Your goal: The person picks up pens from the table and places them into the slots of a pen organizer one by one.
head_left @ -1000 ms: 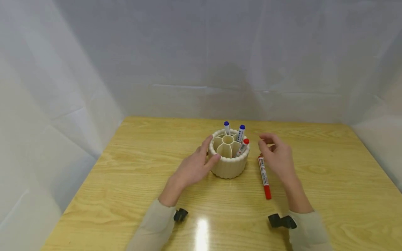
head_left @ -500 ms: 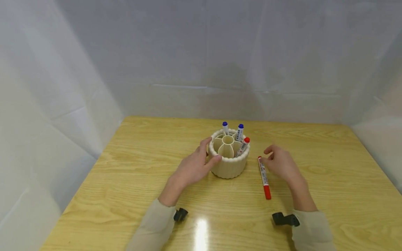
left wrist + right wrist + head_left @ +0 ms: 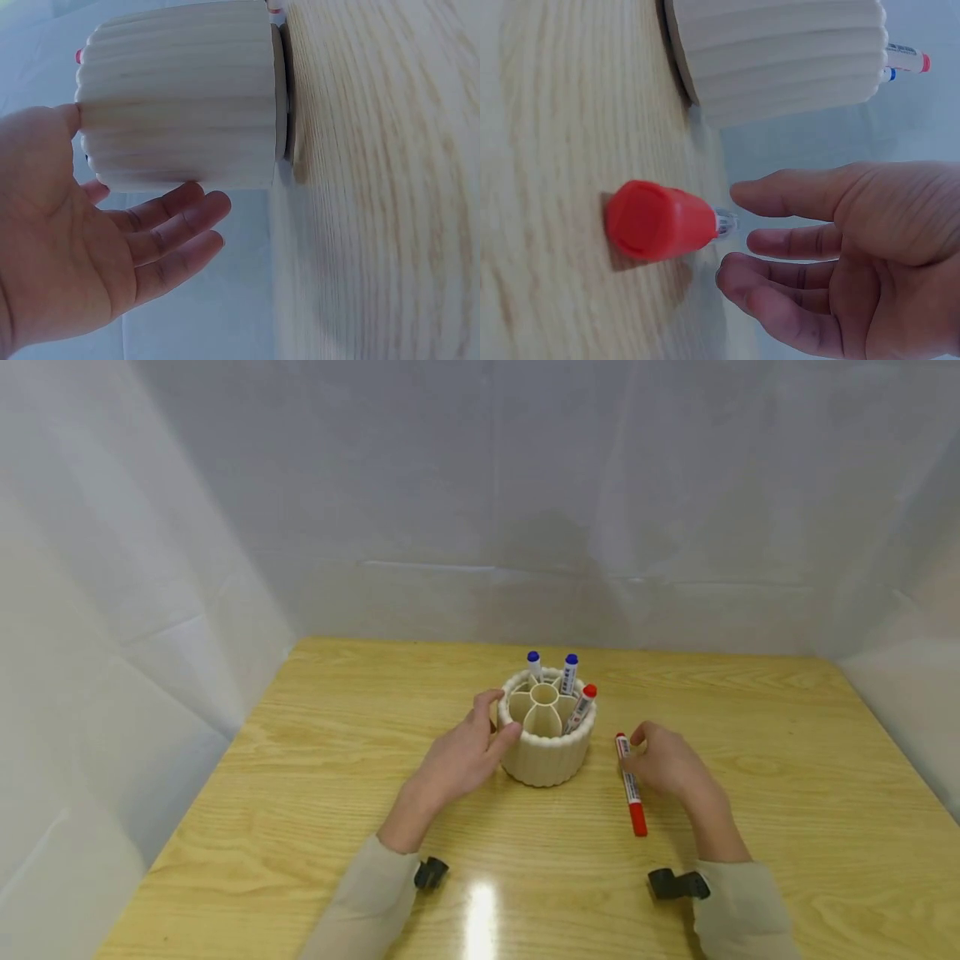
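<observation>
Three markers already stand in the ribbed holder [image 3: 545, 752] at the middle of the bench [image 3: 300, 793]: two blue-capped ones [image 3: 533, 665] at the back and a red-capped one [image 3: 581, 707] leaning in a right-hand compartment. The centre well and the front and left compartments look unfilled. One red marker [image 3: 630, 784] is left, lying flat on the bench just right of the holder, cap end toward the person.

The left hand [image 3: 459, 758] rests against the holder's left wall, thumb at the rim and fingers relaxed along the ribs (steadying rather than gripping, as the left wrist view suggests). The right hand [image 3: 666, 765] hovers low over the lying marker, fingers loosely curved around its far half; the right wrist view shows a gap between fingers [image 3: 795, 244] and barrel, so nothing is held yet.

By that count the work looks three parts done, with the last marker not yet picked up.
</observation>
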